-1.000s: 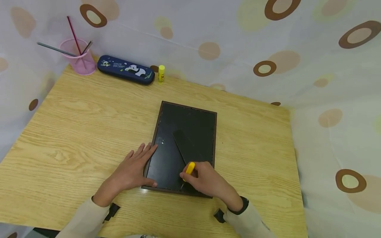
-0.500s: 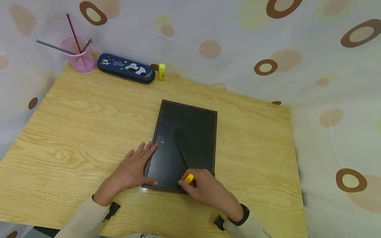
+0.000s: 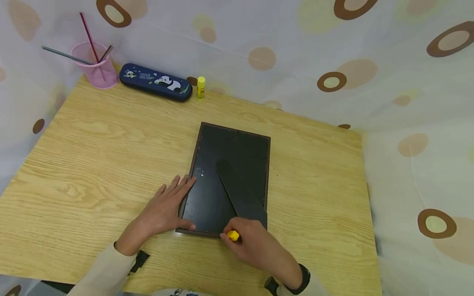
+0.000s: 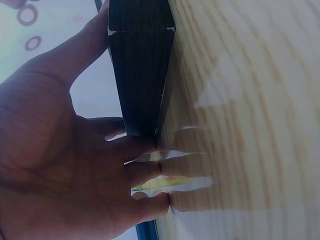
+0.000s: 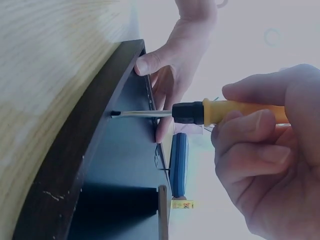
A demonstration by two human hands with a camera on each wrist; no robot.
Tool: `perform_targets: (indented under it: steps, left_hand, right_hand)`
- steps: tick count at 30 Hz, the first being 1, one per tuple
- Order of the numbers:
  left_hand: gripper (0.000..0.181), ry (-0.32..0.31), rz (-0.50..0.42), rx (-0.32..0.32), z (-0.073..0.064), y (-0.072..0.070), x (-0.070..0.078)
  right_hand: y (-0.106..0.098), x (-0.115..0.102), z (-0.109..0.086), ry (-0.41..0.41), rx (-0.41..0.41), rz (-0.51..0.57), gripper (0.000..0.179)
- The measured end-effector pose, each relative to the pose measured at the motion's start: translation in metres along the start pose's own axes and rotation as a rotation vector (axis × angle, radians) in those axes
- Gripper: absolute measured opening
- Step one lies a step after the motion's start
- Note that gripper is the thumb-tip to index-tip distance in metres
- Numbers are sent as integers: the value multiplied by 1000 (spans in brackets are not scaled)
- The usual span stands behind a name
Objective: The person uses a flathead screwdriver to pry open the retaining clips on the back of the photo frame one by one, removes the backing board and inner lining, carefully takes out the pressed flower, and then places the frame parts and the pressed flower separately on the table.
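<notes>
A dark picture frame (image 3: 211, 197) lies face down on the wooden table, its black backing and slanted stand leg (image 3: 240, 191) showing. My left hand (image 3: 161, 211) rests spread along its left edge, the thumb on the near corner of the backing. In my right hand (image 3: 255, 244) I grip a yellow-handled screwdriver (image 5: 215, 112) over the near edge. The right wrist view shows the metal shaft reaching to the backing right beside the inner side of the rim, its dark tip touching there. From the head view only the handle end shows; my hand hides the shaft.
Along the back of the table stand a pink mesh cup (image 3: 100, 74) with several pencils, a navy panda pencil case (image 3: 155, 82) and a yellow glue stick (image 3: 200, 88). A dotted cloth (image 3: 277, 49) hangs behind and beside the table.
My right hand has moved toward the near edge of the picture frame, and the screwdriver has tipped more upright. The left hand stays in place on the frame.
</notes>
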State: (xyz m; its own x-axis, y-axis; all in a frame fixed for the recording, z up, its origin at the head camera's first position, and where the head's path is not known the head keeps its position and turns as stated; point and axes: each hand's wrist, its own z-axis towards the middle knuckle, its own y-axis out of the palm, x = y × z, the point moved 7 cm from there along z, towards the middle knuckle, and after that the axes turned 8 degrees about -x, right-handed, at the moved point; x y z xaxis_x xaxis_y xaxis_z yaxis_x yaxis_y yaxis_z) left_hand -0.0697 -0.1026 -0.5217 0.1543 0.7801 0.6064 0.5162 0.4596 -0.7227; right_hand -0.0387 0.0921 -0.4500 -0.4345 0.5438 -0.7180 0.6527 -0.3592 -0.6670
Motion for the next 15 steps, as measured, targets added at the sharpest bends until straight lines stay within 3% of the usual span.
perform_targets:
  steps: [15]
  left_hand:
    - [125,0,-14,-2,1,0,-1]
  right_hand:
    - [8,-5,-11,-49,26,-19,9]
